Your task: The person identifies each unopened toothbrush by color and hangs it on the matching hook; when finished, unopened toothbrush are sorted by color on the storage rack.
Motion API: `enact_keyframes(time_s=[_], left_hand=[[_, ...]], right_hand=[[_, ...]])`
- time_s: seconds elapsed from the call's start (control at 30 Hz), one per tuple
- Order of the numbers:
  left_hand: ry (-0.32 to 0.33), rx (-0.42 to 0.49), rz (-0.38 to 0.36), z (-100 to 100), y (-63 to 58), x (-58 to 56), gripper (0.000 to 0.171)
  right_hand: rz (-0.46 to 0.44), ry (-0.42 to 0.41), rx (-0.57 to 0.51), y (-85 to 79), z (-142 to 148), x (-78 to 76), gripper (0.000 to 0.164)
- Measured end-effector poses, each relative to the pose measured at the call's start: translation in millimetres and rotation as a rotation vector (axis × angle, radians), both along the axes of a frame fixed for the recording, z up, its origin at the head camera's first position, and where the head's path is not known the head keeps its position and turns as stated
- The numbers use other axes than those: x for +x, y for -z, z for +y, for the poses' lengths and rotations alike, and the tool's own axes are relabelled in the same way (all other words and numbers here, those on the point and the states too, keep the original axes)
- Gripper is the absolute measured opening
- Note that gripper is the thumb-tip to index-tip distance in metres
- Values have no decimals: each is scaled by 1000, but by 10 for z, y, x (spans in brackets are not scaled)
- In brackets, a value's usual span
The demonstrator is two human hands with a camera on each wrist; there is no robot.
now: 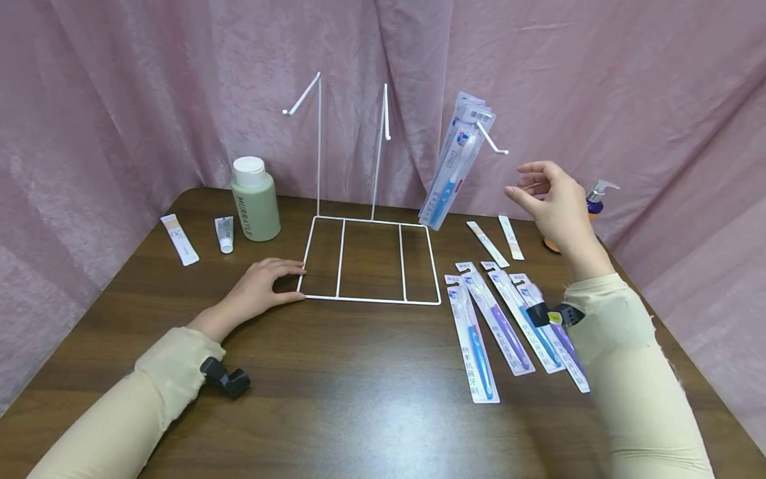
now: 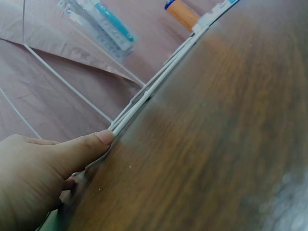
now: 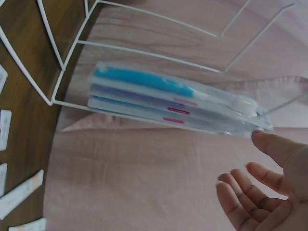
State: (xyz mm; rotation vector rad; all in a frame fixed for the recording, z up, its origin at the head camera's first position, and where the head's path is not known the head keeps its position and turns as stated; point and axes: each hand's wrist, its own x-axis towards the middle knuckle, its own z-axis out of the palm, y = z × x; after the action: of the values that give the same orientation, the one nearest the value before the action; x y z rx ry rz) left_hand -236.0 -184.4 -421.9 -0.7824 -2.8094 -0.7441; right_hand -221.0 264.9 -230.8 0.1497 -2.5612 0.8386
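Note:
Several packaged toothbrushes (image 1: 455, 166) hang together from the right hook of a white wire rack (image 1: 371, 301). The front pack shows a blue handle (image 3: 144, 81), with a purple one behind it. My right hand (image 1: 553, 203) is to the right of this hook, holding nothing, its fingers loosely bent and thumb apart; in the right wrist view the thumb tip overlaps the packs' top end. My left hand (image 1: 260, 286) rests at the rack's front left corner, fingertips and thumb (image 2: 91, 147) touching the wire. The rack's other two hooks (image 1: 302, 93) hold nothing.
Several more packaged toothbrushes (image 1: 473, 342) lie fanned on the table (image 1: 335, 392), partly under my right forearm. Two slim sachets (image 1: 487, 244) lie behind them, near an orange pump bottle (image 1: 592, 206). At left stand a green bottle (image 1: 257, 206), a small tube (image 1: 224, 234) and another sachet (image 1: 179, 239).

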Motion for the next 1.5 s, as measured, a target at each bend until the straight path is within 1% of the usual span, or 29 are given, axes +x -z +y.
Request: enact_keyframes(time_s=[0.1, 0.37, 0.6, 0.67, 0.9, 1.1, 1.33, 1.5], left_hand=[[0, 1, -1, -2, -4, -3, 52], [-2, -1, 9, -3, 8, -18, 52], [-2, 0, 5, 14, 12, -10, 52], [-2, 0, 5, 20, 12, -7, 52], [-7, -4, -5, 16, 7, 0, 52], [-10, -6, -7, 10, 1, -9, 52], [-8, -1, -6, 6, -9, -9, 52], [-5, -2, -3, 8, -8, -7, 52]], right_hand=[[-16, -23, 34, -27, 84, 89, 44], [-64, -38, 107, -57, 305, 299, 47], [-63, -44, 125, 36, 487, 427, 44], [-62, -34, 126, 71, 527, 477, 42], [-77, -3, 139, 246, 692, 638, 41], [-97, -9, 146, 451, 839, 735, 43], [-120, -12, 137, 652, 962, 765, 42], [-171, -11, 130, 810, 1059, 764, 43]])
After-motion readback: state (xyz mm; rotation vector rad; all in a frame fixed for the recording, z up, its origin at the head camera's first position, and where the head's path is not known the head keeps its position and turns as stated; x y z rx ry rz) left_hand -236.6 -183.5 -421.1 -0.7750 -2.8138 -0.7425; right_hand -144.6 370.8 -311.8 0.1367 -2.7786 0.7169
